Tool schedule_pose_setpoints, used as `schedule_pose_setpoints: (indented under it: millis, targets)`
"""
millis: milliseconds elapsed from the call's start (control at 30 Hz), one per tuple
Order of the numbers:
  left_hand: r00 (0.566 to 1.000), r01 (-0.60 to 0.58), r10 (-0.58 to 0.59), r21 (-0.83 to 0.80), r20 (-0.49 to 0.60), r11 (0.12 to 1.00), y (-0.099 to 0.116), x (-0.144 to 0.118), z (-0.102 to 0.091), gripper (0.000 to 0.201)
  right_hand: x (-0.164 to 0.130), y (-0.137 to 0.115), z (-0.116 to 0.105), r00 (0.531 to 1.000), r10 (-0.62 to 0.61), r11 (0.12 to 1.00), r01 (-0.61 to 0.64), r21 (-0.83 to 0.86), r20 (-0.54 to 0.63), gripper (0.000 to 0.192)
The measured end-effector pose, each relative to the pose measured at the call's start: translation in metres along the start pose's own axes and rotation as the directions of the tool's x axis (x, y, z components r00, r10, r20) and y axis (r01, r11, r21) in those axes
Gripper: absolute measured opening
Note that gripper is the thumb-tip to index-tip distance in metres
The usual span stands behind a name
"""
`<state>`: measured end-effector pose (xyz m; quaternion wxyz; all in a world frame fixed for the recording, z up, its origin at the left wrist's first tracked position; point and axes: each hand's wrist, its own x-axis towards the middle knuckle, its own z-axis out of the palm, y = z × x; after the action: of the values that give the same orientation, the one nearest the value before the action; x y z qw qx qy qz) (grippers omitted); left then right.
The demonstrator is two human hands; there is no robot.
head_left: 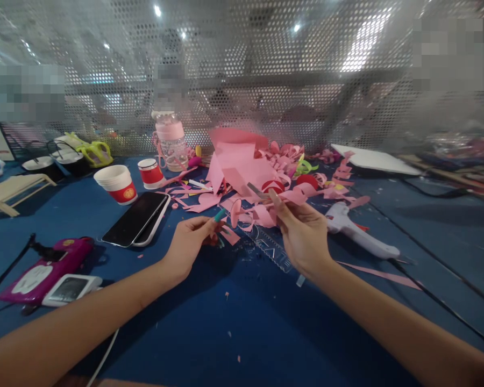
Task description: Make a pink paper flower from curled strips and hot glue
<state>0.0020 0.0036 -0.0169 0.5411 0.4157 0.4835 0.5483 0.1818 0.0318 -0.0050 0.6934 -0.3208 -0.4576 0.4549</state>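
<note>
My left hand [193,239] is closed in a pinch at the middle of the table, with a small teal piece [220,215] showing at the thumb tip. The curled fingers hide the rest of it, so its kind is unclear. My right hand [300,228] pinches a thin, flat grey strip [257,190] between thumb and fingers, pointing up and left. Between the hands are pink paper scraps [230,235] and an upright pink paper disc [235,213]. A clear plastic stencil ruler [271,247] lies partly behind my right hand.
A white glue gun [361,236] lies right of my right hand, its cord running off right. Pink paper [237,161] is heaped at the back. On the left are a phone [135,217], paper cups [116,184], a bottle [171,142] and a purple device [48,269].
</note>
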Motion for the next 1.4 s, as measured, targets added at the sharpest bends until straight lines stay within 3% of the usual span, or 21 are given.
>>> schedule_pose_setpoints:
  millis: [233, 433, 567, 700, 767, 867, 967, 1133, 1400]
  targets:
    - [0.997, 0.009, -0.007, 0.03, -0.083, 1.0, 0.003, -0.003, 0.002, 0.02, 0.004, -0.003, -0.002, 0.964, 0.265, 0.958, -0.263, 0.11, -0.007, 0.006]
    - [0.996, -0.083, 0.085, 0.038, -0.039, 0.996, 0.002, -0.004, 0.0, 0.028, 0.007, 0.004, -0.008, 0.934, 0.356, 0.922, -0.358, 0.151, 0.041, 0.016]
    - [0.998, -0.058, 0.059, 0.008, -0.022, 0.998, 0.001, -0.003, -0.002, 0.035, 0.006, 0.003, -0.006, 0.926, 0.377, 0.912, -0.377, 0.161, 0.035, 0.015]
    - [0.995, -0.043, 0.055, -0.135, 0.087, 0.99, 0.0, -0.004, 0.002, 0.018, 0.006, -0.001, -0.003, 0.948, 0.32, 0.941, -0.316, 0.124, -0.008, 0.012]
    - [0.988, -0.027, 0.06, -0.224, 0.145, 0.974, -0.001, -0.005, 0.004, 0.026, 0.007, -0.002, -0.002, 0.959, 0.276, 0.957, -0.269, 0.104, -0.059, 0.011]
    - [0.971, 0.092, -0.01, -0.333, 0.24, 0.938, -0.002, -0.007, 0.007, 0.029, 0.006, -0.002, -0.001, 0.982, 0.165, 0.986, -0.162, 0.037, -0.089, 0.011]
    - [0.943, 0.23, -0.097, -0.412, 0.318, 0.882, -0.002, -0.009, 0.008, 0.035, 0.004, 0.0, -0.002, 0.998, 0.049, 0.998, -0.05, -0.031, -0.038, 0.009]
    - [0.906, 0.33, -0.148, -0.441, 0.397, 0.835, 0.002, -0.01, 0.009, 0.038, 0.0, -0.001, -0.001, 0.999, -0.035, 0.993, 0.037, -0.115, 0.026, 0.009]
    - [0.884, 0.358, -0.162, -0.411, 0.438, 0.838, 0.002, -0.011, 0.009, 0.044, -0.003, -0.006, 0.0, 0.996, -0.062, 0.98, 0.073, -0.183, 0.061, 0.011]
